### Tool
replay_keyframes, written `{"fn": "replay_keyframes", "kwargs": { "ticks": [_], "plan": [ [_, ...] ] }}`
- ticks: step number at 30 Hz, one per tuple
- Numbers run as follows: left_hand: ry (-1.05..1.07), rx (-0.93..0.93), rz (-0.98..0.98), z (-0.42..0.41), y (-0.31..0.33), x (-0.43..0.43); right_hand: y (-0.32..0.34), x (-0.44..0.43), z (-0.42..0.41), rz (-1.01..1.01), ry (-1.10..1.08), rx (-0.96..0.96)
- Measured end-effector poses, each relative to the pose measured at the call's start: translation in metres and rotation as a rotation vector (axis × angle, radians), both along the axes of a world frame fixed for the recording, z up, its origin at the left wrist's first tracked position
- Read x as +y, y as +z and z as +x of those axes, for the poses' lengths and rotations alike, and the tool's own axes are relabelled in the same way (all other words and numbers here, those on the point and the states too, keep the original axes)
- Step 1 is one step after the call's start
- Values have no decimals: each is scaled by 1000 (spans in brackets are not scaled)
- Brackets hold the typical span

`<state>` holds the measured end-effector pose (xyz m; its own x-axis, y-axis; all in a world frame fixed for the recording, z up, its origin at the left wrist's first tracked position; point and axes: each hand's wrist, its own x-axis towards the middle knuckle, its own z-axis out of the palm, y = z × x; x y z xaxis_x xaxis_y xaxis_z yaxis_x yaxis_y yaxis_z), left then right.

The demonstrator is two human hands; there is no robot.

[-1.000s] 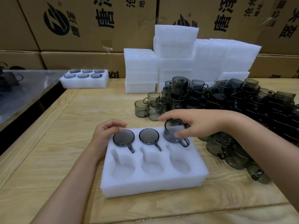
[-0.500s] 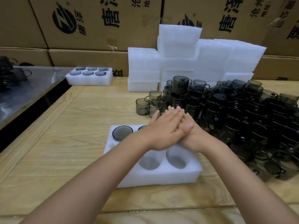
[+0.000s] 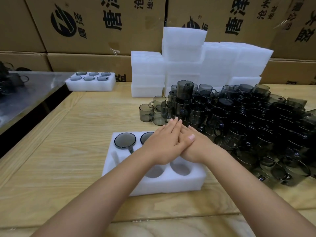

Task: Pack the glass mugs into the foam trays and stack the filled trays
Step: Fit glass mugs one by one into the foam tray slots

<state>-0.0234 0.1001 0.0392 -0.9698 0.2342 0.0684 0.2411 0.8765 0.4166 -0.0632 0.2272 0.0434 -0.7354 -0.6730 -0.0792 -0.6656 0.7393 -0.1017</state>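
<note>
Double-palm push on glass, kinda risky

Pressing left hand (image 3: 162,146) flat on top of right hand (image 3: 204,150), fingers straight, gripping nothing, over the back-right pocket of the white six-pocket foam tray (image 3: 171,183); can't see what's underneath. Might crack a rim or jam it crooked if leaning off-centre. Got two smoky grey glass mugs (image 3: 125,140) seated in the back row; might also clip the loose mug heap (image 3: 248,120) just beside with the right forearm.

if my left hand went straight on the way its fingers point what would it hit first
Probably the pile of loose glass mugs just beyond the fingertips of the left hand. Depth is unclear: the hand sits above the table, so it might clear the lowest mugs.
</note>
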Motion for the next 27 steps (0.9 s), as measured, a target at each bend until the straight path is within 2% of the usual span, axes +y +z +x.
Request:
{"fn": "replay_keyframes", "kwargs": {
  "ticks": [7,11,13,18,22,25,27],
  "plan": [
    [139,21,-84,2,-3,4,-15,0,-3,-275,43,-102],
    [161,-53,-93,0,0,5,-12,5,-5,-388,20,-270],
    [149,-90,-86,0,2,4,-9,8,-6,-362,42,-295],
    [134,-138,-96,-1,7,1,-6,7,-8,-216,53,-217],
    [132,-148,-265,-2,15,-2,-4,6,-4,-193,41,-173],
    [172,-20,-319,3,30,-23,-2,3,-1,-162,3,-123],
    [294,150,-102,9,38,-53,-1,2,1,-123,-3,-73]
  ]
}}
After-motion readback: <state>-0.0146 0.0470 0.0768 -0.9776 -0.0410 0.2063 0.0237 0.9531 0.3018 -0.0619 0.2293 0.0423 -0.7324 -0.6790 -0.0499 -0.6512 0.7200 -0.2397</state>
